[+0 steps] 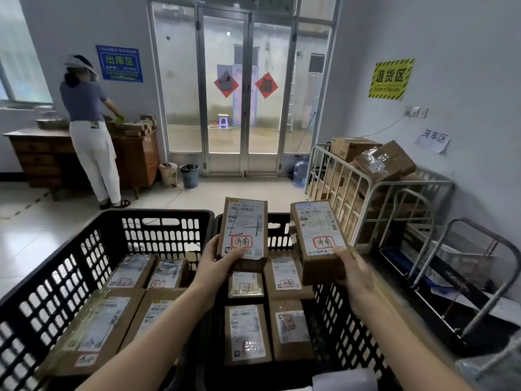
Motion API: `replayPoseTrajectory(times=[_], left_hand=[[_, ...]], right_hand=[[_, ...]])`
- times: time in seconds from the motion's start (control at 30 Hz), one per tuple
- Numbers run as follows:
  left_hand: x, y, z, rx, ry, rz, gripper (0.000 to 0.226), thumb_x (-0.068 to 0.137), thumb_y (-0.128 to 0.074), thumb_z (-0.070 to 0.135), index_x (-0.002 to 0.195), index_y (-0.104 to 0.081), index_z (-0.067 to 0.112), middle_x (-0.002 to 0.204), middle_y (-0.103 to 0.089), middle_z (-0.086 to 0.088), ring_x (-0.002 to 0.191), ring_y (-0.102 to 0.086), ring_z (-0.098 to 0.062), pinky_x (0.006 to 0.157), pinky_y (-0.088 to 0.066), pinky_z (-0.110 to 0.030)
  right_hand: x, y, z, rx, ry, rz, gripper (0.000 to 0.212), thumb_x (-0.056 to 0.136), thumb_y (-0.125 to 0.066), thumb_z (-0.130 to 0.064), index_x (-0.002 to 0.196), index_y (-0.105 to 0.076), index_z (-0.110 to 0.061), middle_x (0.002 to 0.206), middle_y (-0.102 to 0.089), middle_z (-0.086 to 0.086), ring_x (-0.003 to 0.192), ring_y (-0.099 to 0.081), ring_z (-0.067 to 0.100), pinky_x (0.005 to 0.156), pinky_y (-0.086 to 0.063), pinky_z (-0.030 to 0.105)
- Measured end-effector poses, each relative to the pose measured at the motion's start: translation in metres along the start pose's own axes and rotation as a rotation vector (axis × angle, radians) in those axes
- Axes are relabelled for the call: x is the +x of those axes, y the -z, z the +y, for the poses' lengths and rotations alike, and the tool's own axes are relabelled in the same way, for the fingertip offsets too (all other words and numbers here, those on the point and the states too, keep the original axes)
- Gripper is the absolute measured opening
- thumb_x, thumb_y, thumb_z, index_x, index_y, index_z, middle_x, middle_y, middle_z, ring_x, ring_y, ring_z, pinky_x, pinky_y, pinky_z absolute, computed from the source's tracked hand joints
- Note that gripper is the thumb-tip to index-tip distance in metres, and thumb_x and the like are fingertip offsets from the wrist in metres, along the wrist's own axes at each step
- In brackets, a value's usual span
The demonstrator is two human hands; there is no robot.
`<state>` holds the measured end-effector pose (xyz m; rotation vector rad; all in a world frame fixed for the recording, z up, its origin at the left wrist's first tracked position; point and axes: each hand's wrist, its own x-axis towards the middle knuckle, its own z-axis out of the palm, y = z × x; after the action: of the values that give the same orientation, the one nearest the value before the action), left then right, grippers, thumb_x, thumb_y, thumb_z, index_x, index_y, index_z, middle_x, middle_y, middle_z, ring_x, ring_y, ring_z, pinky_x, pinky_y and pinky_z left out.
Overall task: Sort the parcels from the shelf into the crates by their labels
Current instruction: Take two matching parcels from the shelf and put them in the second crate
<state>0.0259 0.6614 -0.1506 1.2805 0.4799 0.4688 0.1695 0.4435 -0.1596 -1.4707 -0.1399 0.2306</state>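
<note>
Glass doors (pixel 248 88): at 12 o'clock, shut, with two red diamond papers on the panes.
Left crate (pixel 56 277): black slotted plastic, at 8 o'clock, with labelled cardboard parcels (pixel 95 328) lying flat inside.
Right crate (pixel 335 328): black, at 6 o'clock, touching the left crate's side; four labelled boxes (pixel 248 334) lie face up in it.
Cage cart (pixel 375 193): grey metal bars at 3 o'clock, piled with brown cartons.
Desk (pixel 42 156): dark wood at 9 o'clock; a second person (pixel 87 122) stands at it, back turned.
Left parcel (pixel 244 230): brown box held upright above the right crate's far edge, its white label facing the camera with a red-ringed handwritten mark.
Right parcel (pixel 320 238): a similar box, tilted slightly, just beside the first at 4 o'clock of it, bearing a matching red-ringed mark.
Left hand (pixel 217 261): grips the left parcel's lower end, thumb on the label.
Right hand (pixel 352 272): holds the right parcel's lower end, fingers wrapped beneath.
</note>
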Motion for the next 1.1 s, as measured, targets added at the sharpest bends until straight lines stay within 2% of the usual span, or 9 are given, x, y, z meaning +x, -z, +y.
replayPoseTrajectory(times=[0.07,0.27,0.33,0.43,0.5,0.6,0.7,0.83,1.1], left_hand=[[0.007,-0.001,-0.006,-0.001,0.015,0.016,0.071,0.078,-0.071,0.021,0.138,-0.034,0.027,0.11,-0.064,-0.008,0.089,-0.07,-0.025,0.071,-0.059,-0.039],[0.015,-0.004,-0.04,0.073,0.099,0.042,0.076,0.076,-0.075,0.022,0.14,-0.033,0.025,0.115,-0.064,-0.005,0.099,-0.067,-0.023,0.091,-0.053,-0.045],[0.015,-0.007,-0.05,0.073,0.141,0.033,0.075,0.076,-0.075,0.022,0.138,-0.034,0.025,0.115,-0.064,-0.004,0.097,-0.068,-0.021,0.084,-0.056,-0.039],[0.015,-0.012,-0.062,0.076,0.191,0.04,0.073,0.077,-0.074,0.021,0.137,-0.033,0.025,0.113,-0.063,-0.002,0.094,-0.068,-0.018,0.076,-0.057,-0.033],[0.016,-0.015,-0.069,0.081,0.222,0.057,0.071,0.079,-0.072,0.021,0.137,-0.033,0.023,0.109,-0.062,0.001,0.093,-0.066,-0.016,0.074,-0.055,-0.029],[0.019,-0.017,-0.074,0.099,0.273,0.082,0.07,0.08,-0.071,0.023,0.138,-0.031,0.024,0.106,-0.061,0.003,0.09,-0.065,-0.013,0.064,-0.053,-0.026],[0.024,-0.02,-0.078,0.08,0.313,0.115,0.072,0.08,-0.072,0.024,0.138,-0.03,0.022,0.103,-0.061,0.002,0.085,-0.065,-0.012,0.053,-0.052,-0.022],[0.037,-0.023,-0.081,0.055,0.344,0.189,0.073,0.081,-0.071,0.024,0.14,-0.03,0.016,0.102,-0.059,0.001,0.084,-0.063,-0.012,0.048,-0.051,-0.021],[0.07,-0.018,-0.089,-0.016,0.43,0.352,0.056,0.083,-0.068,0.025,0.13,-0.042,0.009,0.091,-0.061,-0.004,0.077,-0.06,-0.015,0.052,-0.046,-0.026]], right_hand=[[0.007,-0.004,0.005,-0.014,-0.018,-0.02,0.051,0.082,-0.061,-0.039,0.123,-0.051,-0.011,0.111,-0.063,0.013,0.102,-0.059,0.026,0.089,-0.048,0.038],[0.018,0.001,0.035,-0.064,-0.149,-0.073,0.051,0.082,-0.061,-0.04,0.123,-0.051,-0.011,0.109,-0.063,0.01,0.099,-0.059,0.022,0.071,-0.046,0.03],[0.02,0.007,0.046,-0.09,-0.192,-0.09,0.05,0.082,-0.061,-0.042,0.121,-0.052,-0.011,0.109,-0.064,0.01,0.1,-0.059,0.023,0.076,-0.048,0.033],[0.021,0.013,0.059,-0.131,-0.239,-0.1,0.049,0.082,-0.06,-0.044,0.119,-0.053,-0.012,0.11,-0.064,0.011,0.103,-0.058,0.024,0.097,-0.045,0.043],[0.019,0.013,0.063,-0.126,-0.274,-0.11,0.049,0.082,-0.06,-0.043,0.119,-0.053,-0.013,0.111,-0.063,0.011,0.103,-0.058,0.023,0.093,-0.046,0.039],[0.018,0.01,0.067,-0.102,-0.322,-0.123,0.049,0.082,-0.061,-0.043,0.12,-0.051,-0.012,0.108,-0.063,0.011,0.098,-0.059,0.022,0.072,-0.047,0.031],[0.023,0.003,0.073,-0.108,-0.36,-0.114,0.055,0.08,-0.063,-0.044,0.122,-0.05,-0.011,0.111,-0.062,0.012,0.1,-0.06,0.024,0.079,-0.051,0.036],[0.031,-0.014,0.077,-0.074,-0.414,-0.138,0.05,0.08,-0.063,-0.044,0.118,-0.053,-0.012,0.102,-0.066,0.011,0.09,-0.063,0.023,0.062,-0.05,0.03],[0.066,-0.056,0.092,-0.02,-0.478,-0.194,0.053,0.079,-0.064,-0.044,0.119,-0.055,-0.011,0.104,-0.067,0.014,0.093,-0.066,0.029,0.085,-0.054,0.044]])
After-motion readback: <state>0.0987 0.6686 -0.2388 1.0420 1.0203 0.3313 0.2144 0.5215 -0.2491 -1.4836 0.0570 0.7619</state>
